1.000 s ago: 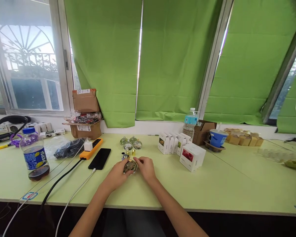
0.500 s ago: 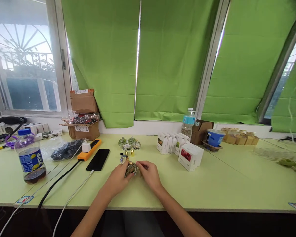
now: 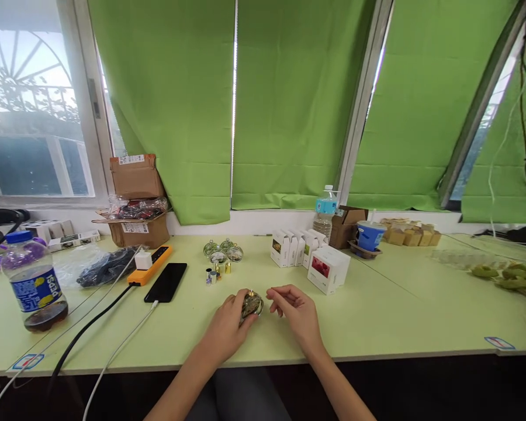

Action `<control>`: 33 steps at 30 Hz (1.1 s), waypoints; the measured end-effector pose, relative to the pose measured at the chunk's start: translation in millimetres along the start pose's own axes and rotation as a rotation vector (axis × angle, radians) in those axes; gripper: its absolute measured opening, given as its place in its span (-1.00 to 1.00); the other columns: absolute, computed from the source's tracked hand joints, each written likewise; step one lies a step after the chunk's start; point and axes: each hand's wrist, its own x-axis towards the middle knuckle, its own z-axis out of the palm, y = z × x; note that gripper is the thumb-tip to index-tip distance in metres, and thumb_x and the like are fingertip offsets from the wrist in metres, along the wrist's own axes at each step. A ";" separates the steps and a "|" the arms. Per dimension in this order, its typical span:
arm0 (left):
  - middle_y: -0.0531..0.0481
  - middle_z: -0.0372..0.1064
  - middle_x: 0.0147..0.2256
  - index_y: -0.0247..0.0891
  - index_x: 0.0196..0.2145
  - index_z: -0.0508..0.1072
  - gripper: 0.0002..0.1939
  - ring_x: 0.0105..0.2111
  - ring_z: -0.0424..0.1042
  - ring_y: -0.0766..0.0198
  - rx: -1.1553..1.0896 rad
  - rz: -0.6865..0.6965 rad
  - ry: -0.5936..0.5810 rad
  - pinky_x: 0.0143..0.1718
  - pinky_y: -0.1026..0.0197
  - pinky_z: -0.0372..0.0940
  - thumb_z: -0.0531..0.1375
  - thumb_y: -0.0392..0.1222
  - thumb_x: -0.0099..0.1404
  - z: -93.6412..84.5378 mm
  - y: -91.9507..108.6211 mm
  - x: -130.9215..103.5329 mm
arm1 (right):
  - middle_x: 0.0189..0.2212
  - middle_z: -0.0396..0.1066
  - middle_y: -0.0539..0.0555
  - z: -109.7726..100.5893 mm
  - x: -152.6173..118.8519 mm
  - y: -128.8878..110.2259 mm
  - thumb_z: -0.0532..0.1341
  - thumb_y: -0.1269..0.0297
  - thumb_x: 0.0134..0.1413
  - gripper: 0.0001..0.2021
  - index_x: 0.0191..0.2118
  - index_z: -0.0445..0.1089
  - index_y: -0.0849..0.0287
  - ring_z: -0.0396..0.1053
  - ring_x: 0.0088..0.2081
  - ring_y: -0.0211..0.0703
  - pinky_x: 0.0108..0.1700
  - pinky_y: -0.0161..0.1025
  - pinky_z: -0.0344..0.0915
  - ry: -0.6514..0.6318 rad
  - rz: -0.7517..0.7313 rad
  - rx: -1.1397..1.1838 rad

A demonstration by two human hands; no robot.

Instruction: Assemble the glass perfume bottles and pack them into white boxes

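Left hand [image 3: 228,321]: closed around a round bottle [image 3: 251,304], thumb on its near side.
Right hand [image 3: 297,311]: apart from the bottle, just to its right; thumb and forefinger near each other; whether they pinch anything small cannot be told.
Bottle in hand: glass, gold neck uppermost, over the near part of the table [image 3: 386,318]; contact with the tabletop hidden.
Step in hand: judged to be handling at the neck, the left steadying, the right alongside.
Next move: seems to call for a firm left grip and light fingertip work, since smooth glass could slip.
Small caps [image 3: 228,268]: gold and silver, loosely grouped beyond the hands.
Other bottles [image 3: 234,253]: four, round, clustered behind the caps.
White boxes [image 3: 332,270]: several, standing right of the caps.
Phone [image 3: 166,283]: flat, left of the caps, cable attached.
Power strip [image 3: 160,257]: orange, beside the phone.
Soda bottle [image 3: 34,289]: far left, partly filled.
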 end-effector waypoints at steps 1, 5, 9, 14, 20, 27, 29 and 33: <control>-0.22 0.35 0.04 -0.16 0.21 0.17 -0.51 0.04 0.34 -0.03 0.001 -0.002 0.000 0.06 0.03 0.21 0.08 -0.01 0.38 -0.1 -0.9 0.1 | -0.49 0.51 0.15 0.1 -0.5 -0.1 0.37 -0.10 -0.06 -0.57 -0.32 0.52 0.24 0.41 -0.52 -0.14 -0.53 -0.27 0.27 0.020 -0.019 -0.016; -0.22 0.34 0.05 -0.14 0.25 0.14 -0.48 0.04 0.34 -0.01 -0.010 0.009 0.010 0.08 0.03 0.20 0.08 -0.02 0.39 0.6 -3.2 -0.2 | -0.34 0.57 0.18 3.5 1.2 -0.2 0.36 -0.03 0.00 -0.65 -0.28 0.56 0.20 0.48 -0.32 -0.05 -0.28 -0.18 0.39 0.131 -0.110 -0.128; -0.21 0.35 0.03 -0.12 0.27 0.14 -0.46 0.02 0.35 0.00 -0.025 0.013 0.009 0.05 0.04 0.23 0.08 -0.05 0.38 0.6 -3.4 -0.5 | -0.25 0.58 0.17 22.0 4.1 -5.9 0.34 0.05 0.06 -0.74 -0.26 0.60 0.13 0.50 -0.23 -0.02 -0.13 -0.11 0.42 0.102 -0.200 -0.166; -0.19 0.39 -0.06 -0.15 0.25 0.17 -0.48 -0.04 0.37 0.01 -0.036 0.048 0.033 0.00 0.04 0.26 0.10 -0.12 0.36 2.4 -6.9 1.7 | -0.30 0.59 0.11 44.1 -0.2 -11.0 0.30 0.16 0.14 -0.84 -0.25 0.62 0.04 0.50 -0.22 -0.03 -0.10 -0.09 0.43 0.007 -0.407 -0.192; -0.21 0.38 -0.05 -0.20 0.17 0.26 -0.56 -0.04 0.37 0.01 -0.035 0.070 0.041 -0.01 0.04 0.27 0.10 -0.13 0.36 4.7 -9.6 2.9 | -0.28 0.59 0.09 44.3 -5.0 -9.3 0.29 0.22 0.16 -0.86 -0.22 0.62 0.00 0.50 -0.21 -0.03 -0.10 -0.09 0.43 -0.008 -0.483 -0.230; -0.20 0.37 -0.06 -0.18 0.22 0.19 -0.52 -0.04 0.37 0.02 -0.026 0.060 0.030 -0.02 0.04 0.26 0.09 -0.12 0.37 3.6 -8.3 2.1 | -0.27 0.58 0.10 44.8 -2.4 -11.0 0.27 0.22 0.18 -0.85 -0.22 0.61 0.02 0.50 -0.21 -0.05 -0.11 -0.12 0.42 -0.006 -0.479 -0.243; -0.20 0.37 -0.05 -0.20 0.21 0.20 -0.53 -0.04 0.37 0.02 -0.023 0.061 0.032 -0.01 0.04 0.26 0.09 -0.12 0.37 3.4 -7.9 2.3 | -0.28 0.58 0.09 44.9 -1.7 -10.6 0.28 0.24 0.18 -0.86 -0.21 0.61 0.02 0.50 -0.21 -0.06 -0.11 -0.12 0.42 -0.015 -0.492 -0.243; -0.21 0.37 -0.05 -0.20 0.19 0.21 -0.54 -0.04 0.37 0.01 -0.019 0.063 0.028 -0.01 0.04 0.26 0.09 -0.12 0.37 3.1 -7.1 2.3 | -0.28 0.58 0.09 44.3 -2.1 -8.0 0.28 0.26 0.19 -0.86 -0.20 0.61 0.02 0.49 -0.21 -0.07 -0.12 -0.13 0.42 -0.010 -0.501 -0.246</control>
